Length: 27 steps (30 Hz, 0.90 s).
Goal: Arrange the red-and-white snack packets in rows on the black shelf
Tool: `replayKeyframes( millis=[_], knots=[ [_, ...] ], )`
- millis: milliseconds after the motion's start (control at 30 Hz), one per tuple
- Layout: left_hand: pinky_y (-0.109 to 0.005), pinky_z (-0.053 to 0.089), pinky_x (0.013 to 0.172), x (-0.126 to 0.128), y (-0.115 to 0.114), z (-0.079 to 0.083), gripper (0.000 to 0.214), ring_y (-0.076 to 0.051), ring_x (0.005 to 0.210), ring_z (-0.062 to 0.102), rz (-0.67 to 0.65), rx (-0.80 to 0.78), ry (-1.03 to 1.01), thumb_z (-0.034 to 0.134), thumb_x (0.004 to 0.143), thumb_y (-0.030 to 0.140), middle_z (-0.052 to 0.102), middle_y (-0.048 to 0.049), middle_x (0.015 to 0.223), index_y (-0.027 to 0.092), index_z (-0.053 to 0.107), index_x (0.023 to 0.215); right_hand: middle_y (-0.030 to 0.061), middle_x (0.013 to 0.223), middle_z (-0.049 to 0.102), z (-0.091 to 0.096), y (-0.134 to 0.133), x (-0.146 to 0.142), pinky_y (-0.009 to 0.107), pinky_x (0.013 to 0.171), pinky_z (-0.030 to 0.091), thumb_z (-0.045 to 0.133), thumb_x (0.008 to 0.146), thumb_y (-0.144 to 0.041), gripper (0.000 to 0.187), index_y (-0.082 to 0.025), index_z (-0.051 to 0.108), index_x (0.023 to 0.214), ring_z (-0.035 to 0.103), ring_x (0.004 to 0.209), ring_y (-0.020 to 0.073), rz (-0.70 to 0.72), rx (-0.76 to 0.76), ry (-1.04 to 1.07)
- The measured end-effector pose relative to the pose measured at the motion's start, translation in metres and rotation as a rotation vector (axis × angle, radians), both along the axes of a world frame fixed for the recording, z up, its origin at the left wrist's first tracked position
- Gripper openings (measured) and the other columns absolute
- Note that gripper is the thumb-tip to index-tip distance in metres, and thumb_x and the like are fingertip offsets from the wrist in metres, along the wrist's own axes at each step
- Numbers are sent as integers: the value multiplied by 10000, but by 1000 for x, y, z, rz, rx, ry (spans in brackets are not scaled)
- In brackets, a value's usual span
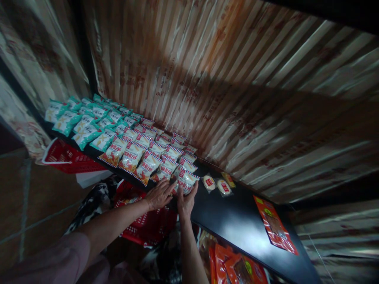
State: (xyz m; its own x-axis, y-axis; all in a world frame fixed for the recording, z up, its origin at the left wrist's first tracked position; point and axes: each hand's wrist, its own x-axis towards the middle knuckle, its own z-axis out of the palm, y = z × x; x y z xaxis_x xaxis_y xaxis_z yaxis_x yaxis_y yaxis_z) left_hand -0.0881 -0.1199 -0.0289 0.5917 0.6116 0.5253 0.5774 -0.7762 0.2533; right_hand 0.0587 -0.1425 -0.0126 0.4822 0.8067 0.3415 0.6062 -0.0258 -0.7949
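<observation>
1. Evidently, teal packets [84, 134] fill the left end of the black shelf [216, 209], in rows running to its rear edge.
2. Red-and-white packets [132, 156] take up its middle; the end packet [187, 182] sits at their front right corner, near the shelf's front edge.
3. The left hand [161, 194] reaches in palm down, fingers bent and slightly parted by the end packet's left side; whether they pinch anything, I cannot tell.
4. The right hand [186, 203], forearm straight, has thumb and fingers closed about the end packet's lower right. The step looks like settling it in line; the next move calls for light, even pressure.
5. Round packs [209, 182] lie just beside; an orange pouch [275, 225] lies near the right end.
</observation>
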Motion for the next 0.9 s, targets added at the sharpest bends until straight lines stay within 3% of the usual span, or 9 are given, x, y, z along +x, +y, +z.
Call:
replayKeyframes(
  millis=[200, 533, 700, 900],
  knots=[
    [-513, 346, 1080, -1, -1, -1, 501, -264, 1186, 480, -9, -4, -12, 403, 916, 287, 586, -138, 1141, 107, 336, 1378, 212, 1406, 445, 0, 0, -1, 428, 916, 456, 472, 822, -578, 859, -139, 152, 1486, 521, 1227, 310, 15, -48, 36],
    [-512, 357, 1081, -1, -2, 1, 429, -278, 1203, 475, 14, 32, -36, 424, 896, 264, 586, -147, 1151, 96, 451, 1289, 213, 1491, 312, -10, 4, -3, 453, 1023, 381, 407, 870, -567, 826, -107, 117, 1492, 375, 1348, 299, 42, -18, -78],
    [-529, 339, 1088, -3, -3, 2, 462, -289, 1303, 392, 15, 57, -68, 418, 891, 252, 535, -165, 1278, 105, 417, 1329, 245, 1469, 330, -9, 1, -1, 497, 1087, 293, 442, 844, -612, 861, -47, 231, 1458, 307, 1375, 323, -29, 82, -155],
    [-542, 300, 1101, -5, -2, -3, 505, -292, 1384, 273, -6, 85, -109, 422, 880, 261, 430, -191, 1407, 89, 392, 1354, 226, 1461, 354, -17, -6, 6, 535, 1077, 298, 360, 894, -580, 743, -88, 281, 1445, 317, 1368, 312, -36, 109, -215]
  ],
)
